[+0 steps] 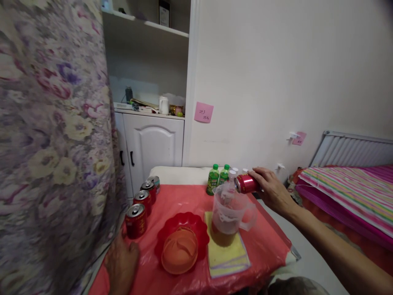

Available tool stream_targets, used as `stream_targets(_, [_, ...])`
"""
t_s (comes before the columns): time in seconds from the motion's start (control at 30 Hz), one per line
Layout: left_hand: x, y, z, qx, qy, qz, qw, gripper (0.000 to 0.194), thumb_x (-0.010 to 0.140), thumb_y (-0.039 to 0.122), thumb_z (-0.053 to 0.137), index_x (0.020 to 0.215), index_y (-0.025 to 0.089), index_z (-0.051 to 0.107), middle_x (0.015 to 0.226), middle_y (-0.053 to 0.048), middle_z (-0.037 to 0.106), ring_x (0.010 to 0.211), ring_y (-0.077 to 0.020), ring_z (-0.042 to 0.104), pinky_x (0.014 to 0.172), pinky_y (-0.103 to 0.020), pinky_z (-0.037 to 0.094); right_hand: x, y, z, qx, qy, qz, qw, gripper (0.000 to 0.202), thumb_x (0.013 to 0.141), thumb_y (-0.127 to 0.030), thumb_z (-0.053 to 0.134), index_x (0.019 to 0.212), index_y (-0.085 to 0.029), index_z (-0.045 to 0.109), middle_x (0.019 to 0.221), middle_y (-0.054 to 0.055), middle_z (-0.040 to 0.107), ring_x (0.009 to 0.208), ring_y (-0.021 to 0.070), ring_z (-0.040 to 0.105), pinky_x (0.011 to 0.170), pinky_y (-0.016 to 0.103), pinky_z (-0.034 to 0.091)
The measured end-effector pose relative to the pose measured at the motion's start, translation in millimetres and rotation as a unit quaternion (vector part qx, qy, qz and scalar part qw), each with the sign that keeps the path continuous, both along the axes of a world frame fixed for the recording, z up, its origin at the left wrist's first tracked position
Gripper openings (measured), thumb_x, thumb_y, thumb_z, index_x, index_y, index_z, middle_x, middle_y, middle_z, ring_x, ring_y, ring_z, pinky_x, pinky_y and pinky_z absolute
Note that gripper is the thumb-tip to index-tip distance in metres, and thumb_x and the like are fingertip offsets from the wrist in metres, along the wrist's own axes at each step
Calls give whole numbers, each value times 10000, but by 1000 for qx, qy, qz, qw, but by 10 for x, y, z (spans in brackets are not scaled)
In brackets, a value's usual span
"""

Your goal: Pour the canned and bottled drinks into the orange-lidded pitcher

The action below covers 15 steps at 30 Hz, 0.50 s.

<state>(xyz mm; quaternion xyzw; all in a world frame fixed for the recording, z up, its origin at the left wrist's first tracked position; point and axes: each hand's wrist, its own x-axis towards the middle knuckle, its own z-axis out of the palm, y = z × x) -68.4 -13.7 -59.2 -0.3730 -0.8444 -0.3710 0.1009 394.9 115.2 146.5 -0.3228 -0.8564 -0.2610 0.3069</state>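
A red soda can (245,183) lies nearly on its side in my right hand (270,188), its top end facing left above the clear plastic pitcher (229,209). Brownish liquid fills the pitcher's lower part, and any stream from the can is too faint to make out. The pitcher stands on a folded yellow cloth (229,260). My left hand (121,262) rests at the table's left edge, thumb apart from the fingers, just below the nearest upright red can (136,222). It holds nothing that I can see.
More cans (143,200) stand in a row at the left. A red scalloped bowl (162,229) holds an orange lid-like piece (179,252). Behind the pitcher are green-capped bottles (213,181) and white-capped ones. A red plastic sheet (181,200) covers the table; a floral curtain (55,143) hangs left.
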Motion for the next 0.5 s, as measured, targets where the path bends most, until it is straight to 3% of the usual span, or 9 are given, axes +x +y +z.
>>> stream_targets(0.33, [12,7,17,2,-11,8,1000,591,855,240,431,1419,65,429,1265,-214,659,1175,-351,623,1002,-468,468,-32,-4,12,-9,-3,-1,1000,592,903,-119,502,1468,-248,379,1311,173,540,1234,338,508,1004,562,505])
stream_targets(0.5, [-1,11,6,-1,-6,-1,1000,598,844,233,441,1413,53,433,1272,-228,659,1165,-367,630,981,-470,483,-69,10,25,-7,-22,-2,1000,551,924,-124,493,1458,-215,391,1329,180,526,1254,324,484,1033,528,495])
